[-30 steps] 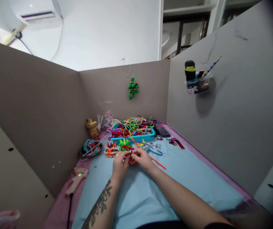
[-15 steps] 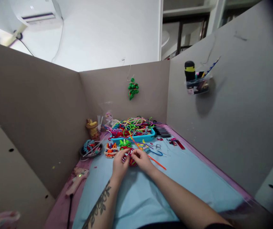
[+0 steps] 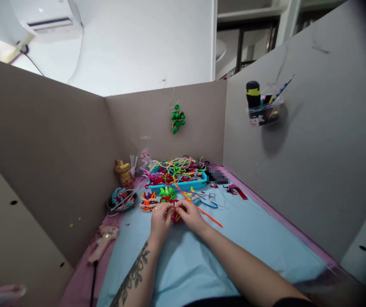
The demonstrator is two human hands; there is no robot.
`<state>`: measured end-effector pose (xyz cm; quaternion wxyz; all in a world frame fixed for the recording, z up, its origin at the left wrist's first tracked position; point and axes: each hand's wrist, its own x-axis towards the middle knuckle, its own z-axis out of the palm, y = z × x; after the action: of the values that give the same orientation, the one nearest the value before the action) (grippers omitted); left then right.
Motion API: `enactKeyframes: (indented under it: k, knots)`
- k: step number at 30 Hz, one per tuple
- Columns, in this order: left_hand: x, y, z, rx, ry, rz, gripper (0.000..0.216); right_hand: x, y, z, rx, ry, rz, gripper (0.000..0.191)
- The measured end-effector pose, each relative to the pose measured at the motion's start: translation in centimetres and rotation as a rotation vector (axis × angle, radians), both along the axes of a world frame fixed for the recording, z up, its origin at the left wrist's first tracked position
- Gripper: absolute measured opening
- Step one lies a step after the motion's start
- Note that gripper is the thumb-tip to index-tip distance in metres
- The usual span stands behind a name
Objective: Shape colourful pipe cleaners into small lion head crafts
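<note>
My left hand (image 3: 159, 221) and my right hand (image 3: 191, 216) meet over the light blue mat (image 3: 234, 243), both pinched on a small red pipe-cleaner figure (image 3: 175, 216) between them. Their fingertips are closed together on its top. Just beyond them lie a green pipe-cleaner figure (image 3: 167, 194) and an orange one (image 3: 148, 201). A long orange pipe cleaner (image 3: 210, 217) runs out to the right of my right hand.
A blue tray (image 3: 183, 185) heaped with coloured pipe cleaners stands at the back. A dark bowl (image 3: 121, 200) and a glue gun (image 3: 103, 243) lie at the left. Scissors (image 3: 211, 196) lie behind my right hand. Cardboard walls enclose three sides; a pen holder (image 3: 263, 111) hangs on the right wall.
My fingers have shifted slightly on the red figure; the hands stay in the same spot. Nothing else has moved.
</note>
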<state>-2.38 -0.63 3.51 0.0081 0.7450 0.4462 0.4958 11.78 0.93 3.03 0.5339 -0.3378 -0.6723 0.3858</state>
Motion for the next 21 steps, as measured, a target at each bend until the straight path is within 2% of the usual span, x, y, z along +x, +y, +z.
enactKeyframes:
  k: [9,21]
  knots:
    - [0.04,0.02,-0.3,0.05,0.084,0.051,0.02,0.0,-0.07,0.01,0.038,-0.053,-0.018,0.007]
    - [0.64,-0.06,-0.24,-0.013,0.129,0.105,0.02,0.14,0.16,-0.43,0.127,-0.144,-0.064,0.008]
